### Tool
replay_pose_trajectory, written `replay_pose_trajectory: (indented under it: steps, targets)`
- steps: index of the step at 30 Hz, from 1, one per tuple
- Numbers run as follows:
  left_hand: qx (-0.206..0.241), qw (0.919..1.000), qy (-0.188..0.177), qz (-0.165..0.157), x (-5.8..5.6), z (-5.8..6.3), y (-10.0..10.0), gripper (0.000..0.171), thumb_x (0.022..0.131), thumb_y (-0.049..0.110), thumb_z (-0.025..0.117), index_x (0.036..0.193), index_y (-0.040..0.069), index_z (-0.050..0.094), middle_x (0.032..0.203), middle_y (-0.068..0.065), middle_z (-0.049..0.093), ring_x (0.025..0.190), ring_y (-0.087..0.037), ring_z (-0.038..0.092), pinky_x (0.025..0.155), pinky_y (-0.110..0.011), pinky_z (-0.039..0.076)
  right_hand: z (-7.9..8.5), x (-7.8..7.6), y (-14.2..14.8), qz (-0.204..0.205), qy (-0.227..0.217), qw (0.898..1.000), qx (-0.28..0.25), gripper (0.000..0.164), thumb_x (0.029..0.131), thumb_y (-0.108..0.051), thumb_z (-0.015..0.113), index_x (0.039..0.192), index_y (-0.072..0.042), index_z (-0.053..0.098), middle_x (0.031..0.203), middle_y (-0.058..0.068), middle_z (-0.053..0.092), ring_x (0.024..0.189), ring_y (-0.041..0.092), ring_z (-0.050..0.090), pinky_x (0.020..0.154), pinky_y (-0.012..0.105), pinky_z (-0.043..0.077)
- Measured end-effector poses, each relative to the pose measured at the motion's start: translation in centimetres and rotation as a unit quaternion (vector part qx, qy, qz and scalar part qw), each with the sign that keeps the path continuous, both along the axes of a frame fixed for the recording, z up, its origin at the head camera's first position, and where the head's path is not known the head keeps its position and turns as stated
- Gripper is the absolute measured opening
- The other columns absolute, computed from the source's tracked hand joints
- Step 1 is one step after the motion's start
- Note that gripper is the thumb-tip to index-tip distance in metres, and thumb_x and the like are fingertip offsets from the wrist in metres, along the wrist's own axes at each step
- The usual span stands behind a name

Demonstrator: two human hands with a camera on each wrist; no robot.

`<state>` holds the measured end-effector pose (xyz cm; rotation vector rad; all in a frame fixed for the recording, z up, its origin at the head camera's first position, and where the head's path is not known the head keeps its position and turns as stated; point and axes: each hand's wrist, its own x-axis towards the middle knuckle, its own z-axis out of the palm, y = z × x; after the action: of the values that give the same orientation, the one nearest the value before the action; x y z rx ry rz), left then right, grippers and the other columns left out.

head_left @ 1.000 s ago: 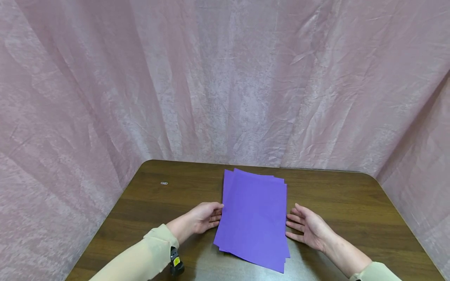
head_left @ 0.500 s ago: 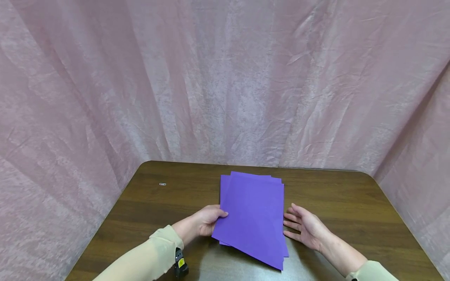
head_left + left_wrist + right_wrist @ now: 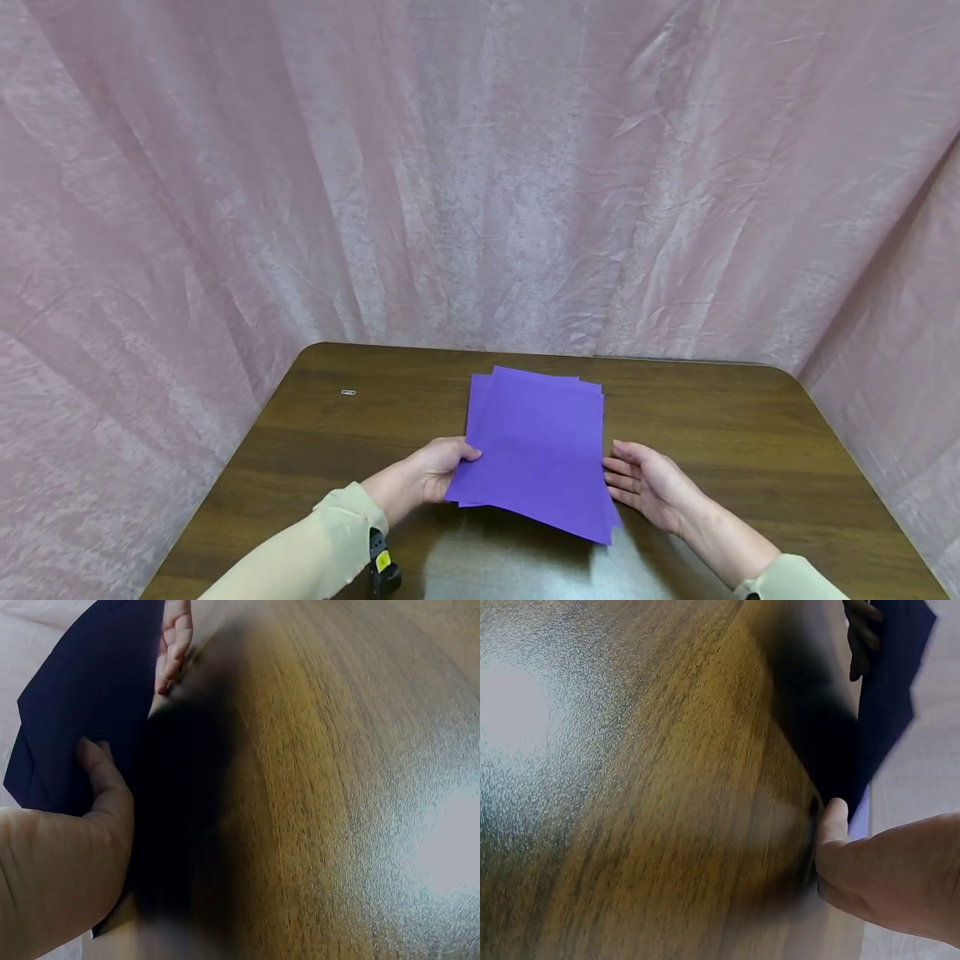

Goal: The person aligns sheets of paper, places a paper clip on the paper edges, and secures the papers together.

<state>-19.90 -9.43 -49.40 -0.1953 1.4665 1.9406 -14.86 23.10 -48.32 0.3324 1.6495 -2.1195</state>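
Several purple sheets of paper [image 3: 536,450] lie loosely stacked, their corners fanned out of line. My left hand [image 3: 437,468] grips the left side of the stack, thumb on top and fingers underneath. In the left wrist view the thumb presses on the dark-looking sheets [image 3: 82,705]. The stack's near edge is lifted off the table, with a shadow below it. My right hand [image 3: 651,483] is at the right edge of the sheets, fingers extended and palm turned toward them. In the right wrist view, the right thumb's tip is right by the sheets' edge [image 3: 885,697].
A small paper clip [image 3: 348,392] lies on the brown wooden table [image 3: 697,408] at the far left. Pink curtains [image 3: 480,183] hang behind the table and along its sides. A dark band with a yellow mark [image 3: 383,560] is on the left sleeve.
The left hand has moved from beside the stack to gripping it, thumb on top. The near edge of the sheets has risen. The right hand has shifted slightly left, still at the right edge.
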Motion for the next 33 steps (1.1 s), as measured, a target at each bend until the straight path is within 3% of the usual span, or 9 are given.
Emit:
replay_pose_trajectory:
  steps: [3, 6, 9, 11, 14, 20, 27, 30, 33]
  targets:
    - [0.008, 1.0, -0.003, -0.002, 0.0, 0.1, 0.0, 0.03, 0.101, -0.001, 0.037, 0.131, -0.004, 0.04, 0.097, -0.013, 0.066, 0.081, -0.022, 0.071, 0.071, -0.038, 0.06, -0.3, 0.0, 0.0, 0.014, 0.006, 1.0, -0.009, 0.069, 0.11, -0.026, 0.036, 0.154, 0.016, 0.005, 0.158, 0.043, 0.013, 0.147, 0.055, 0.015, 0.12, 0.057, 0.021]
    - [0.012, 0.9999, -0.006, -0.007, 0.2, 0.1, 0.1, 0.03, 0.101, -0.001, 0.037, 0.131, -0.003, 0.041, 0.098, -0.013, 0.067, 0.082, -0.022, 0.071, 0.07, -0.037, 0.06, -0.7, -0.1, 0.2, 0.04, 0.0, 0.998, -0.047, 0.059, 0.11, -0.027, 0.036, 0.152, 0.011, 0.019, 0.152, 0.038, 0.034, 0.141, 0.047, 0.038, 0.117, 0.051, 0.034]
    - [0.012, 0.9998, -0.006, -0.013, 0.4, 0.1, 0.1, 0.029, 0.101, 0.0, 0.037, 0.129, -0.001, 0.042, 0.097, -0.011, 0.068, 0.082, -0.022, 0.072, 0.071, -0.038, 0.06, -1.2, -0.4, 0.4, 0.06, -0.012, 0.992, -0.109, 0.037, 0.111, -0.026, 0.035, 0.135, 0.002, 0.041, 0.132, 0.018, 0.058, 0.12, 0.028, 0.059, 0.102, 0.04, 0.049]
    - [0.014, 0.9997, -0.008, -0.02, 0.5, 0.1, 0.2, 0.027, 0.101, 0.0, 0.037, 0.128, 0.0, 0.043, 0.096, -0.01, 0.068, 0.082, -0.022, 0.071, 0.072, -0.039, 0.06, -1.5, -0.7, 0.6, 0.057, -0.023, 0.987, -0.148, 0.026, 0.111, -0.022, 0.034, 0.12, -0.004, 0.05, 0.117, 0.007, 0.064, 0.106, 0.02, 0.064, 0.093, 0.034, 0.053]
    - [0.021, 0.9993, -0.014, -0.03, 0.8, 0.0, 0.4, 0.026, 0.101, 0.001, 0.037, 0.126, 0.001, 0.043, 0.096, -0.01, 0.068, 0.083, -0.022, 0.071, 0.074, -0.04, 0.06, -1.9, -0.9, 0.6, 0.054, -0.036, 0.982, -0.177, 0.025, 0.111, -0.017, 0.031, 0.11, -0.005, 0.054, 0.105, 0.004, 0.068, 0.096, 0.016, 0.067, 0.087, 0.03, 0.056]
    - [0.044, 0.9982, -0.006, -0.04, 1.0, -0.2, 0.7, 0.029, 0.099, -0.003, 0.036, 0.127, -0.002, 0.041, 0.101, -0.011, 0.067, 0.089, -0.022, 0.071, 0.082, -0.043, 0.059, -2.2, -0.9, -0.3, 0.07, -0.035, 0.986, -0.147, 0.017, 0.108, -0.006, 0.033, 0.119, 0.002, 0.043, 0.1, 0.009, 0.071, 0.094, 0.021, 0.071, 0.086, 0.037, 0.058]
    - [0.043, 0.9982, -0.006, -0.041, 0.9, -0.4, 0.7, 0.021, 0.094, -0.004, 0.039, 0.114, -0.002, 0.047, 0.095, -0.011, 0.068, 0.087, -0.022, 0.07, 0.079, -0.038, 0.059, -2.4, -0.8, -1.1, 0.051, 0.001, 0.994, -0.101, 0.019, 0.104, 0.0, 0.04, 0.122, -0.003, 0.045, 0.102, 0.008, 0.072, 0.095, 0.022, 0.07, 0.085, 0.039, 0.057]
    - [0.044, 0.9982, -0.01, -0.04, 0.8, -0.5, 0.8, 0.015, 0.099, 0.003, 0.042, 0.111, -0.001, 0.05, 0.093, -0.01, 0.07, 0.086, -0.02, 0.071, 0.078, -0.037, 0.059, -2.2, -0.8, -1.1, 0.046, 0.013, 0.995, -0.09, 0.022, 0.103, 0.001, 0.041, 0.125, -0.002, 0.045, 0.104, 0.007, 0.071, 0.098, 0.022, 0.069, 0.086, 0.039, 0.056]
    - [0.054, 0.9978, 0.0, -0.037, 0.7, -0.3, 0.9, 0.019, 0.105, 0.009, 0.044, 0.12, -0.002, 0.048, 0.097, -0.01, 0.071, 0.089, -0.02, 0.072, 0.08, -0.038, 0.059, -1.9, -0.9, -1.1, 0.043, 0.026, 0.996, -0.072, 0.025, 0.103, 0.0, 0.043, 0.128, 0.001, 0.044, 0.106, 0.007, 0.071, 0.098, 0.021, 0.068, 0.086, 0.039, 0.055]
